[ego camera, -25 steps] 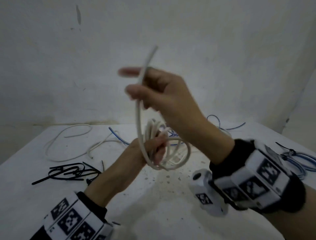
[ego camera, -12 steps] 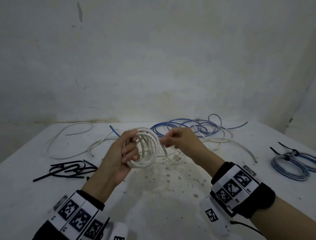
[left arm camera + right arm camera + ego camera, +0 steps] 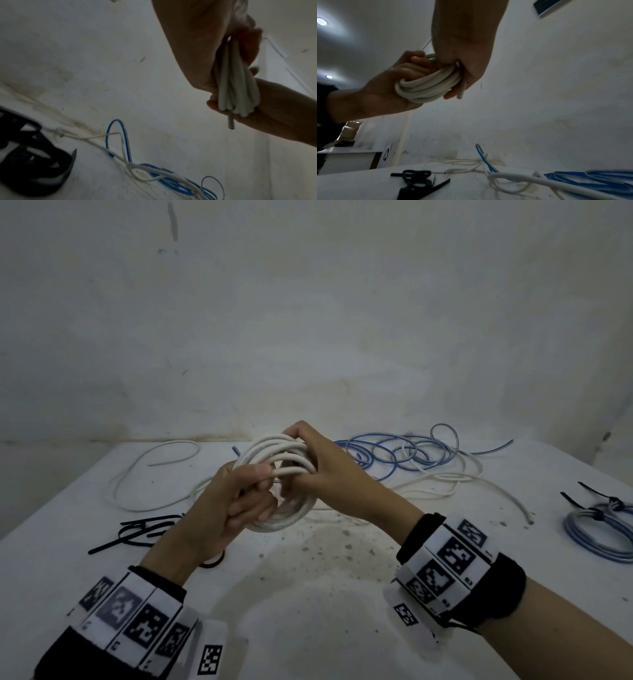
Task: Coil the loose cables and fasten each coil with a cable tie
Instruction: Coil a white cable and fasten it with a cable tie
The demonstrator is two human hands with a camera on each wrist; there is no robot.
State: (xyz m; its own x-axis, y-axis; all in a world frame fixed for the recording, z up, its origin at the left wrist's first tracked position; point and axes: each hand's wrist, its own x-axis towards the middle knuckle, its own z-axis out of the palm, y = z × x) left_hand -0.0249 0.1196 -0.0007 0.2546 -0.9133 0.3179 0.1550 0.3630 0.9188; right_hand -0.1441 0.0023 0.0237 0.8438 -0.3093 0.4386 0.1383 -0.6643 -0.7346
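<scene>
A white cable coil (image 3: 277,460) of several loops hangs in the air above the middle of the table. My left hand (image 3: 239,501) grips its near left side, fingers curled through the loops. My right hand (image 3: 315,463) grips the far right side of the same coil (image 3: 426,86). A short cut end of the cable (image 3: 230,121) sticks out below the bundle (image 3: 235,86). Black cable ties (image 3: 144,530) lie in a heap on the table to the left.
The white table (image 3: 308,594) stands against a stained wall. Loose blue cable (image 3: 404,453) and loose white cable (image 3: 445,484) tangle at the back right. Another white cable (image 3: 144,474) curls at the back left. A tied blue coil (image 3: 603,529) lies at the right edge.
My right hand came down from head height, laying the last length of cable onto the coil. It now grips the coil's far side, and both hands hold the coil higher.
</scene>
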